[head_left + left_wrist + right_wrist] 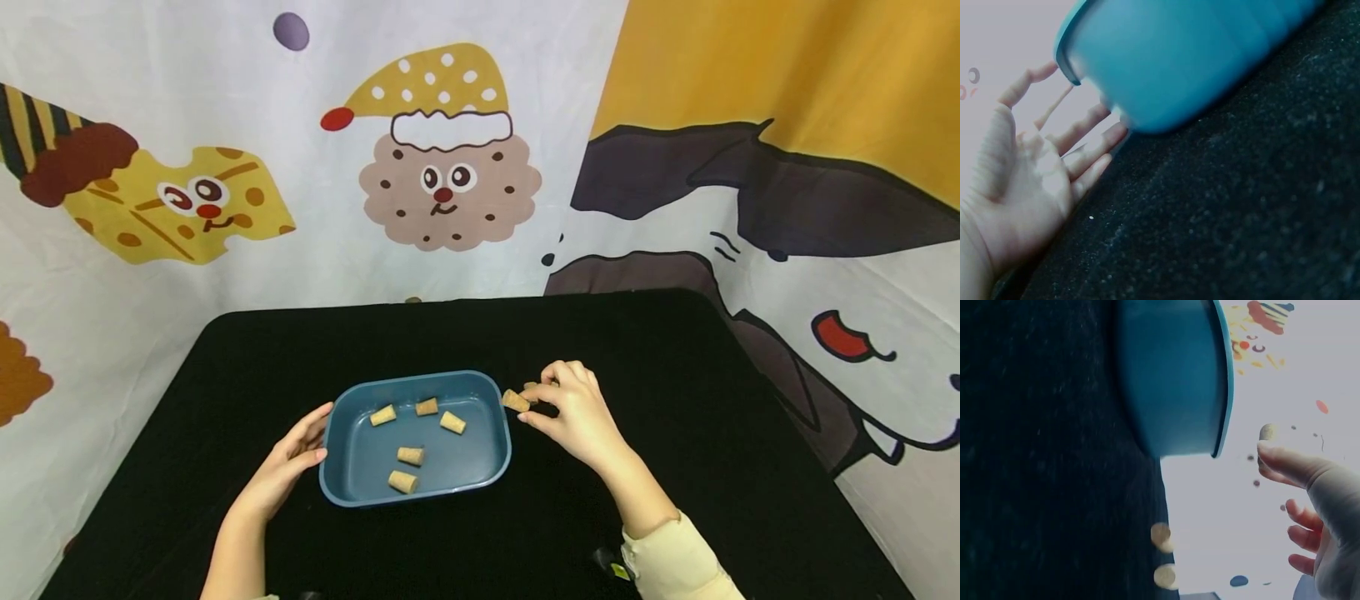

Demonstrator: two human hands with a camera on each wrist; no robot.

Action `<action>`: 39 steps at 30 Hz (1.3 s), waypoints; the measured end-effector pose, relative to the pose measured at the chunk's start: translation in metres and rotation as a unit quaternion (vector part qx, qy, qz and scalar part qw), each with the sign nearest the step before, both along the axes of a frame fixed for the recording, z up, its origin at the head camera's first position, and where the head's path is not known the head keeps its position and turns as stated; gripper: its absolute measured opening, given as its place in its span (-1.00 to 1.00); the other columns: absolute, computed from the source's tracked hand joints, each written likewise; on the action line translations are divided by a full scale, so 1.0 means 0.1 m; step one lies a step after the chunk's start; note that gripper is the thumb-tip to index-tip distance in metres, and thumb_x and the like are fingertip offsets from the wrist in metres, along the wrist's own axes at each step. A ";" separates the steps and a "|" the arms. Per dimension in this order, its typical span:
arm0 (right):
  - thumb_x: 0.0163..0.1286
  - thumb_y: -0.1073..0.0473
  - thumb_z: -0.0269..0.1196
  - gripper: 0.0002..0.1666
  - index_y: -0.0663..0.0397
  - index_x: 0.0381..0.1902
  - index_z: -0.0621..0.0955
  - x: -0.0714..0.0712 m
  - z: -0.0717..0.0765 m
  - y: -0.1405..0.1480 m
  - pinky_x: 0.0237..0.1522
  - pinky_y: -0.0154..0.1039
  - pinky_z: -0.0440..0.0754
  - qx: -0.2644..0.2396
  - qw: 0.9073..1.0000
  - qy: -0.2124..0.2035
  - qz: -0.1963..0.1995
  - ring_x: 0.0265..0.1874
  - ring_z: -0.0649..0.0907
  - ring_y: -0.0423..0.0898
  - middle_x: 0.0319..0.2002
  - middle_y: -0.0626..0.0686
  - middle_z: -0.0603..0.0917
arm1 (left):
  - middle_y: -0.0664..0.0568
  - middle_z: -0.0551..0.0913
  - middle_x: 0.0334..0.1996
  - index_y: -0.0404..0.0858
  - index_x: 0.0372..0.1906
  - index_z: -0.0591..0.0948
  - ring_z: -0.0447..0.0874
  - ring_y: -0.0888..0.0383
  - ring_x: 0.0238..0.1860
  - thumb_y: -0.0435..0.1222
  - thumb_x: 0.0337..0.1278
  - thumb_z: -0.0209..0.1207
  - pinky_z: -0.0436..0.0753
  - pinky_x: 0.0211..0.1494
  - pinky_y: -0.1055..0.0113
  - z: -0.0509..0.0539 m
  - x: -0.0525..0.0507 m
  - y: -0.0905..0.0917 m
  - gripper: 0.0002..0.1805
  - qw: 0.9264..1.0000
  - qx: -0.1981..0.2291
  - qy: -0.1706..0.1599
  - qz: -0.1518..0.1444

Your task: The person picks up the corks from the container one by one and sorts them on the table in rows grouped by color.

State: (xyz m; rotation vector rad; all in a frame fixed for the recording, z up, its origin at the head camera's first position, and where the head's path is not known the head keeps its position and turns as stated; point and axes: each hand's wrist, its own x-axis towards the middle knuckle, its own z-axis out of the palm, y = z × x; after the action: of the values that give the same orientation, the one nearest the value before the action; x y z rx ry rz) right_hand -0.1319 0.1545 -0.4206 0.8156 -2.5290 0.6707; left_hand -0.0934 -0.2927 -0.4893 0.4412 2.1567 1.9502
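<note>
A blue rectangular tray point(452, 381) stands on the black cloth, with several tapered corks point(402, 481) lying scattered on its floor. My left hand point(288, 458) touches the tray's left end with extended fingers; the left wrist view shows fingertips against its outer wall and rim. Just off the tray's right end, my right hand point(576, 414) pinches a cork point(515, 401) between thumb and fingers. That cork point(1267, 432) is held above rim height in the right wrist view. Another cork point(531, 387) lies behind the right fingers, partly hidden.
Two corks, a nearer one point(1165, 575) and a farther one point(1160, 534), rest on the cloth right of the tray. A black cloth point(600, 333) covers the table. Behind it hangs a printed cartoon curtain point(315, 275). A small dark object point(611, 564) lies by the right sleeve.
</note>
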 end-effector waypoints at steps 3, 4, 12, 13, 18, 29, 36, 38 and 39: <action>0.01 -0.01 0.51 -0.72 -0.11 -0.30 0.75 -0.01 -0.03 0.08 -0.13 -0.08 0.31 -0.012 1.000 0.005 -0.023 -0.20 0.37 -0.07 -0.28 -0.11 0.42 | -0.26 0.26 0.36 -0.22 0.49 0.06 0.45 0.22 0.20 -0.42 0.35 -0.08 0.45 0.13 0.36 0.00 0.01 0.00 -0.35 1.000 -0.006 -0.001 0.006; 0.00 0.00 0.52 -0.72 -0.09 -0.31 0.75 -0.01 -0.05 0.10 -0.13 -0.08 0.31 -0.015 0.999 0.005 -0.031 -0.20 0.37 -0.06 -0.29 -0.10 0.41 | -0.26 0.26 0.36 -0.22 0.49 0.06 0.44 0.23 0.20 -0.41 0.35 -0.08 0.44 0.13 0.36 0.00 0.02 0.00 -0.35 1.000 -0.009 -0.002 0.008; -0.01 0.03 0.53 -0.71 -0.06 -0.30 0.75 -0.04 -0.14 0.28 -0.16 -0.04 0.29 -0.022 0.997 0.006 -0.080 -0.24 0.35 -0.03 -0.30 -0.05 0.41 | -0.22 0.25 0.38 -0.22 0.49 0.07 0.41 0.28 0.21 -0.41 0.35 -0.08 0.43 0.13 0.39 0.00 0.02 0.01 -0.36 1.000 -0.011 -0.004 0.011; -0.01 0.03 0.52 -0.72 -0.06 -0.31 0.75 -0.04 -0.15 0.30 -0.17 -0.04 0.28 -0.022 0.996 0.006 -0.086 -0.24 0.35 -0.02 -0.30 -0.05 0.41 | -0.20 0.25 0.38 -0.22 0.49 0.07 0.41 0.27 0.21 -0.41 0.35 -0.08 0.43 0.13 0.38 0.00 0.02 0.01 -0.36 1.000 -0.009 -0.004 0.010; -0.02 0.05 0.53 -0.74 -0.04 -0.34 0.75 -0.06 -0.20 0.39 -0.20 -0.04 0.26 -0.031 0.993 0.001 -0.115 -0.24 0.35 0.00 -0.31 -0.03 0.41 | -0.19 0.27 0.37 -0.23 0.49 0.07 0.41 0.26 0.22 -0.41 0.35 -0.09 0.43 0.13 0.37 0.00 0.02 0.01 -0.36 1.000 -0.006 0.000 0.007; 0.06 0.04 0.48 -0.75 0.02 -0.32 0.74 -0.09 -0.33 0.55 -0.08 0.05 0.27 -0.032 0.984 -0.049 -0.171 -0.15 0.37 0.07 -0.27 0.03 0.45 | 0.06 0.36 0.33 -0.24 0.49 0.06 0.43 0.25 0.20 -0.42 0.35 -0.09 0.44 0.13 0.37 0.01 0.01 -0.01 -0.36 1.000 0.004 0.000 0.002; 0.10 0.01 0.46 -0.71 0.07 -0.29 0.74 -0.11 -0.42 0.61 -0.06 0.06 0.28 -0.032 0.977 -0.088 -0.190 -0.12 0.38 0.09 -0.23 0.08 0.48 | 0.04 0.36 0.33 -0.25 0.48 0.07 0.43 0.25 0.20 -0.42 0.35 -0.08 0.45 0.13 0.37 0.01 0.01 0.01 -0.36 1.000 0.001 0.001 0.005; 0.10 0.01 0.46 -0.70 0.07 -0.29 0.74 -0.12 -0.44 0.62 -0.06 0.06 0.28 -0.031 0.976 -0.093 -0.195 -0.13 0.39 0.09 -0.23 0.09 0.48 | 0.07 0.37 0.32 -0.25 0.48 0.07 0.44 0.24 0.20 -0.43 0.35 -0.08 0.45 0.13 0.36 0.01 0.01 0.01 -0.36 1.000 0.003 0.003 0.003; 0.10 0.01 0.45 -0.70 0.07 -0.28 0.74 -0.12 -0.45 0.62 -0.07 0.06 0.28 -0.031 0.975 -0.096 -0.197 -0.13 0.39 0.09 -0.22 0.09 0.48 | 0.07 0.38 0.32 -0.25 0.48 0.07 0.45 0.23 0.19 -0.43 0.35 -0.08 0.46 0.12 0.35 0.01 0.00 0.01 -0.36 1.000 0.003 0.004 0.003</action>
State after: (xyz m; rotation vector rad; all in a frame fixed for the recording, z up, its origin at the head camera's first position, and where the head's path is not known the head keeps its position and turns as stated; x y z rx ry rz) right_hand -0.1443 0.2170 -0.4659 0.2189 -2.7124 0.7149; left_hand -0.0930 -0.2916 -0.4883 0.4446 2.1585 1.9626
